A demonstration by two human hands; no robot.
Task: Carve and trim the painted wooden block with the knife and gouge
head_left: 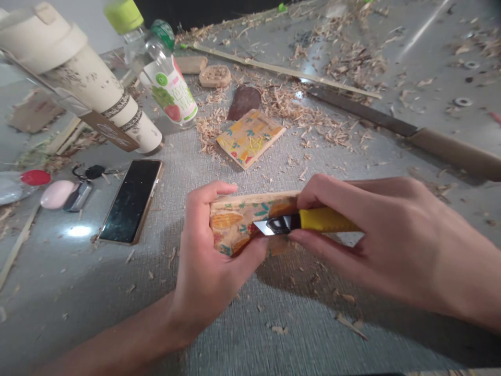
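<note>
A small wooden block [227, 220] painted with orange, teal and red shapes is gripped by my left hand [211, 250], its thumb along the lower edge and its fingers at the left end. My right hand [376, 235] is closed on a yellow utility knife [324, 220]. The knife's bare blade points left and lies over the block's painted face, close to my left thumb. Beyond the block, a second painted wooden piece [250, 137] rests on the grey table, touching a dark brown scrap [244, 102].
A phone [131, 201], a patterned tumbler [97, 83] and a plastic bottle [168, 83] stand or lie at the left. A long knife [371, 117] lies at the right. Wood shavings [313, 117] cover much of the far table. A carved wooden piece [215, 76] sits near the bottle.
</note>
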